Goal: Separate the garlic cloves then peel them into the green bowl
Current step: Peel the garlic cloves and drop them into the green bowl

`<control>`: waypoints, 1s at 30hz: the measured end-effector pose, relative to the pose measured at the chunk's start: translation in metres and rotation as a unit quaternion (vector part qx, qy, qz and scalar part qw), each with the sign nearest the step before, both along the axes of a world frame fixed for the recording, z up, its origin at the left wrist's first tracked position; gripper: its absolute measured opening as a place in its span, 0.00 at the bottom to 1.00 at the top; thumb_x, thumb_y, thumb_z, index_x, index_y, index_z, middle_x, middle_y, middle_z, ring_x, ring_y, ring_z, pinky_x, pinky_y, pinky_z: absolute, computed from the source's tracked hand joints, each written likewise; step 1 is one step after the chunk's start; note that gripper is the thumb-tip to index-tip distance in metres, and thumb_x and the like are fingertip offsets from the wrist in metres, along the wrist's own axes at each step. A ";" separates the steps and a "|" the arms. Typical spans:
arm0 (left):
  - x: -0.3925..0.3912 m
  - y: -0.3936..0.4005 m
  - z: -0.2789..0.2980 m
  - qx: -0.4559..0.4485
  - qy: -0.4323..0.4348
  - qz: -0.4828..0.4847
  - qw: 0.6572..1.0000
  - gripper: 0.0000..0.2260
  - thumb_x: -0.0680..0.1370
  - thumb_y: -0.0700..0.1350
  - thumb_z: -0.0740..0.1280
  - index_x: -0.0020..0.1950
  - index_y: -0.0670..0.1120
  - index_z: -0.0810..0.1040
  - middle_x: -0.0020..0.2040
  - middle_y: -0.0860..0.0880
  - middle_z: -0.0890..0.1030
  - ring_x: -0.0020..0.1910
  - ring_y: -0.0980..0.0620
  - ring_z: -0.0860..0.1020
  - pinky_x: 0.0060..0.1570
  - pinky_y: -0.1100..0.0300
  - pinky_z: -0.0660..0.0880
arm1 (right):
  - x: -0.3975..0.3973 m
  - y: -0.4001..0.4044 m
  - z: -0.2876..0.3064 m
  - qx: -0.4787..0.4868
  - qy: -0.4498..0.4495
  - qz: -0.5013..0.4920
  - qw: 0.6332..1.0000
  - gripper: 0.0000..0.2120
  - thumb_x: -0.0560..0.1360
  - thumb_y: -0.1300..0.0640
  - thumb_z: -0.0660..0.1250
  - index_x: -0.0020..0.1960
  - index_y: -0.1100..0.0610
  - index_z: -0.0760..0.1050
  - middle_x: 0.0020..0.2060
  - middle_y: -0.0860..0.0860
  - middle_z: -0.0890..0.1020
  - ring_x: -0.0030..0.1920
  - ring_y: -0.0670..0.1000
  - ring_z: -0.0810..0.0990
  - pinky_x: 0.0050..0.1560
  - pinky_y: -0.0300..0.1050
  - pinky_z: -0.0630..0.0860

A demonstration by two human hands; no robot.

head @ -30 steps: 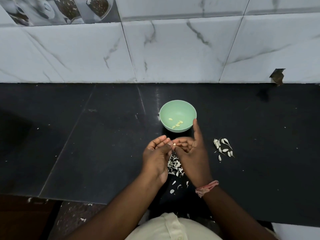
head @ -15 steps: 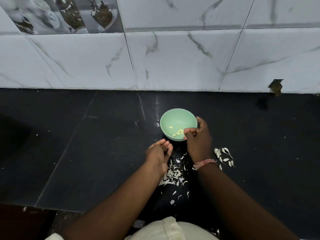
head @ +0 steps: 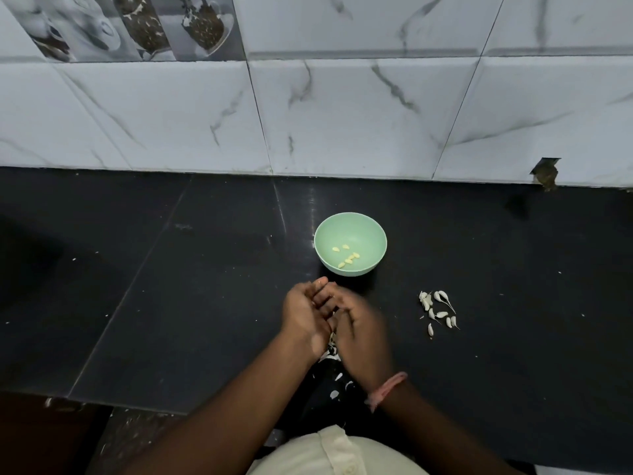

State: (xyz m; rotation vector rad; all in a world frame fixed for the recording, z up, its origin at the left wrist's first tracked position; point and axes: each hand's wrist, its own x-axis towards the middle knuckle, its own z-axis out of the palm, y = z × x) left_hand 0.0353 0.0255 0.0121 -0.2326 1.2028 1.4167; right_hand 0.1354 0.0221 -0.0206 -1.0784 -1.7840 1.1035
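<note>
Fingers (head: pixel 325 299) overlapped, blurred | grasp unclear | peels (head: pixel 337 378) partly hidden

The scene is dim and cool-toned. The pale wall tiles (head: pixel 359 114) catch most of the light, while the black bench (head: pixel 171 303) swallows it, showing only a faint vertical sheen behind the bowl (head: pixel 350 243). The right hand (head: pixel 361 332) is smeared by motion blur. Tile lines bow outward toward the frame edges.
</note>
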 end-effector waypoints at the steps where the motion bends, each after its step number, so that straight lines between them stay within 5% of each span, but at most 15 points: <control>1: 0.002 -0.003 0.002 -0.001 -0.003 -0.025 1.000 0.21 0.84 0.56 0.56 0.58 0.40 0.79 0.58 0.37 0.82 0.52 0.42 0.80 0.59 0.46 0.77 | 0.001 -0.009 -0.006 0.014 -0.033 0.055 0.998 0.24 0.79 0.61 0.56 0.72 0.54 0.75 0.70 0.48 0.78 0.71 0.44 0.73 0.73 0.41 0.68; 3: 0.005 -0.011 0.010 0.023 -0.037 -0.056 0.997 0.29 0.81 0.67 0.57 0.54 0.41 0.78 0.54 0.39 0.82 0.53 0.41 0.80 0.64 0.44 0.75 | 0.007 -0.015 -0.012 0.026 -0.098 0.104 0.989 0.25 0.83 0.51 0.49 0.79 0.51 0.64 0.79 0.46 0.66 0.79 0.41 0.59 0.80 0.41 0.53; 6: 0.013 -0.027 0.028 0.090 -0.056 -0.052 0.993 0.32 0.80 0.69 0.57 0.61 0.40 0.77 0.57 0.38 0.82 0.55 0.41 0.83 0.60 0.46 0.77 | 0.017 -0.002 -0.010 0.032 -0.183 0.109 0.977 0.30 0.82 0.42 0.39 0.82 0.47 0.54 0.82 0.42 0.55 0.81 0.39 0.47 0.81 0.45 0.43; 11: 0.036 -0.040 0.034 0.086 0.059 0.012 0.994 0.29 0.82 0.66 0.54 0.68 0.45 0.77 0.66 0.44 0.80 0.65 0.46 0.79 0.68 0.49 0.72 | 0.030 0.002 0.010 -0.088 -0.159 0.029 0.983 0.33 0.81 0.41 0.44 0.83 0.53 0.55 0.82 0.49 0.55 0.82 0.45 0.50 0.82 0.46 0.46; 15: 0.050 -0.044 0.032 0.025 0.057 -0.034 0.997 0.33 0.79 0.71 0.53 0.62 0.44 0.78 0.60 0.42 0.82 0.61 0.45 0.80 0.69 0.46 0.72 | 0.027 -0.040 0.025 -0.099 -0.070 0.140 0.983 0.29 0.83 0.43 0.44 0.83 0.48 0.56 0.81 0.39 0.56 0.80 0.35 0.50 0.80 0.37 0.45; 20: 0.052 -0.064 0.033 0.097 0.072 -0.060 0.991 0.33 0.81 0.66 0.55 0.68 0.40 0.76 0.62 0.41 0.81 0.64 0.45 0.80 0.69 0.49 0.72 | 0.035 -0.007 0.000 -0.125 -0.226 0.061 0.964 0.25 0.87 0.45 0.44 0.83 0.49 0.55 0.82 0.48 0.58 0.82 0.47 0.53 0.82 0.52 0.46; 22: 0.049 -0.060 0.028 0.084 0.092 -0.050 0.991 0.29 0.82 0.64 0.55 0.68 0.42 0.77 0.61 0.44 0.82 0.63 0.47 0.80 0.64 0.51 0.75 | 0.033 -0.011 0.005 -0.132 -0.156 -0.004 0.979 0.25 0.87 0.46 0.46 0.82 0.52 0.58 0.81 0.51 0.61 0.81 0.48 0.56 0.81 0.51 0.50; 25: 0.054 -0.047 0.027 0.047 0.080 -0.112 0.989 0.30 0.81 0.67 0.55 0.71 0.46 0.76 0.64 0.47 0.82 0.66 0.50 0.78 0.68 0.51 0.72 | 0.026 -0.034 0.021 -0.164 -0.032 0.035 0.985 0.22 0.87 0.47 0.46 0.81 0.44 0.56 0.81 0.42 0.58 0.79 0.38 0.54 0.82 0.45 0.48; 28: 0.063 -0.044 0.025 0.093 0.037 -0.133 0.986 0.30 0.81 0.66 0.57 0.71 0.45 0.76 0.66 0.48 0.80 0.66 0.52 0.78 0.69 0.52 0.72 | 0.030 -0.023 0.008 -0.110 -0.149 0.009 0.983 0.24 0.87 0.47 0.45 0.82 0.45 0.54 0.81 0.43 0.56 0.81 0.41 0.51 0.81 0.51 0.43; 30: 0.062 -0.043 0.023 0.084 0.048 -0.135 0.986 0.26 0.84 0.62 0.55 0.66 0.42 0.77 0.59 0.45 0.83 0.58 0.49 0.82 0.55 0.56 0.78 | 0.046 -0.004 -0.002 -0.077 -0.182 -0.097 0.976 0.23 0.86 0.50 0.54 0.79 0.54 0.65 0.78 0.53 0.67 0.79 0.52 0.62 0.79 0.56 0.56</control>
